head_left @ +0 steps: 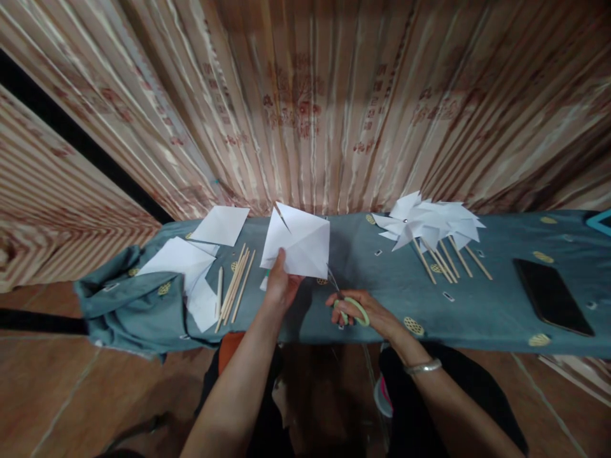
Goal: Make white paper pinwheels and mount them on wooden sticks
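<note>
My left hand (283, 283) grips a square white sheet of paper (300, 245) at its lower edge, thumb on top. Diagonal creases cross the sheet, and a slit runs inward from its upper left corner. Green-handled scissors (356, 310) are in my right hand (356, 308), its fingers through the loops. Their blades point up at the sheet's lower right corner; whether they have cut into it I cannot tell. Left of my left hand lie several thin wooden sticks (233, 289) and a white pen-like stick (219, 292).
Loose white paper sheets (174, 257) lie at the left of the narrow cloth-covered table (496, 229), another sheet (222, 224) behind them. Several paper pinwheels (432, 222) on sticks are piled to the right. A dark phone (554, 296) lies farther right. A patterned curtain (305, 114) hangs behind.
</note>
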Demonstrator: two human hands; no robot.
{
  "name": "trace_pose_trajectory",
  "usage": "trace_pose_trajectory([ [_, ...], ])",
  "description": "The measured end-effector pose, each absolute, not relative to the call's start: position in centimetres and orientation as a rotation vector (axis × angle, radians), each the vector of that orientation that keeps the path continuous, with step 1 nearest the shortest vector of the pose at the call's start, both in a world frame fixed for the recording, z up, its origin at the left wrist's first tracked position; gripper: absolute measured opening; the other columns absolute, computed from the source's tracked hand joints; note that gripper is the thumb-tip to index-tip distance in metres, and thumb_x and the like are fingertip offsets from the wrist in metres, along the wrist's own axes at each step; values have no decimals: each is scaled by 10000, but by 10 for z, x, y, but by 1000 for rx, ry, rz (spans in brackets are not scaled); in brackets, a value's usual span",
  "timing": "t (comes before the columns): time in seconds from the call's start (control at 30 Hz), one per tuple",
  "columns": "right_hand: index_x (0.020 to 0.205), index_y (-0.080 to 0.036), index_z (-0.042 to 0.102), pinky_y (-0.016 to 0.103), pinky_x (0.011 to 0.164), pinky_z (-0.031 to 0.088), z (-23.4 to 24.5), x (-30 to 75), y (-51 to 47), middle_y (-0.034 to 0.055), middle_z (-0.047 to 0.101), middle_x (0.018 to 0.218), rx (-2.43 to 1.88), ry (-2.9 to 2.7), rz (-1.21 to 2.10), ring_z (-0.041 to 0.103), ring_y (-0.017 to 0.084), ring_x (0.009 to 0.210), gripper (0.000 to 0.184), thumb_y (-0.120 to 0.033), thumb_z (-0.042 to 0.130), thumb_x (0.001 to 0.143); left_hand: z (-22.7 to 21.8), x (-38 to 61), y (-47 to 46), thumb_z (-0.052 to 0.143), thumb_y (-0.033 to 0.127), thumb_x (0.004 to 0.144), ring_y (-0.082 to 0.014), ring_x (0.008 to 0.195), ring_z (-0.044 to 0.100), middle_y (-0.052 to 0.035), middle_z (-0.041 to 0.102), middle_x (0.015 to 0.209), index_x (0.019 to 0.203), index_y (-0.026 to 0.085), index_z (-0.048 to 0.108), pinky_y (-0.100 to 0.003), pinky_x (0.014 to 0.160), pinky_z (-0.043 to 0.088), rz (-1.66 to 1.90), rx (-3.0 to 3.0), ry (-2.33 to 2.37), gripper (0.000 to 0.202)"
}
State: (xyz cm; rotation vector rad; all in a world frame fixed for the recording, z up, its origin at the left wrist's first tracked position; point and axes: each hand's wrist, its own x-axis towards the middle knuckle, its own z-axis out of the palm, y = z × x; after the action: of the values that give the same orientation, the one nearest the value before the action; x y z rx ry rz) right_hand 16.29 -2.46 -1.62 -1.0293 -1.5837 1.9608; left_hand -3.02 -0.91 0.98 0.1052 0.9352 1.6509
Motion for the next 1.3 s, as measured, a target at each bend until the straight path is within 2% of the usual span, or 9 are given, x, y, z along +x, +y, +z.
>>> trace_pose_trajectory([
  [0.23,891,-149,673,228,506,386,-15,166,-25,36,686,665,-1016,-1637,1983,556,113,556,559,-671,678,691,10,-29,-9,529,284,936,-162,880,705,-53,746,977,1034,171,652,-267,797,576,1641,125,965,194],
  [0.4,906,-140,652,230,517,402,-16,167,-24,35,674,676,-1013,-1682,1977,560,115,572,592,-692,663,694,12,-23,-11,441,229,976,-128,757,702,-30,749,881,1045,150,652,-253,796,579,1612,102,936,235],
  [0.57,899,-145,655,229,523,406,-14,167,-24,35,671,691,-1022,-1711,1968,565,116,585,577,-690,651,711,14,-20,-12,436,225,980,-133,710,698,-31,746,811,1068,137,646,-261,782,580,1597,84,925,244],
  [0.73,905,-141,662,226,517,392,-15,167,-24,38,673,691,-1029,-1702,1971,560,113,580,582,-688,658,707,13,-19,-13,442,225,979,-124,634,680,-26,735,754,1009,130,650,-248,744,579,1590,93,929,231],
  [1.03,900,-142,666,224,512,382,-18,166,-24,26,659,658,-1030,-1663,1981,553,107,563,568,-673,675,701,10,-20,-13,509,243,952,-131,688,694,-46,741,858,983,141,654,-248,740,565,1586,80,937,180],
  [1.3,850,-149,651,220,500,374,-21,165,-24,-2,630,602,-1045,-1627,1992,523,89,517,540,-654,718,667,9,-20,-12,443,222,978,-132,714,692,-36,739,812,1032,123,647,-263,811,550,1608,93,911,233],
])
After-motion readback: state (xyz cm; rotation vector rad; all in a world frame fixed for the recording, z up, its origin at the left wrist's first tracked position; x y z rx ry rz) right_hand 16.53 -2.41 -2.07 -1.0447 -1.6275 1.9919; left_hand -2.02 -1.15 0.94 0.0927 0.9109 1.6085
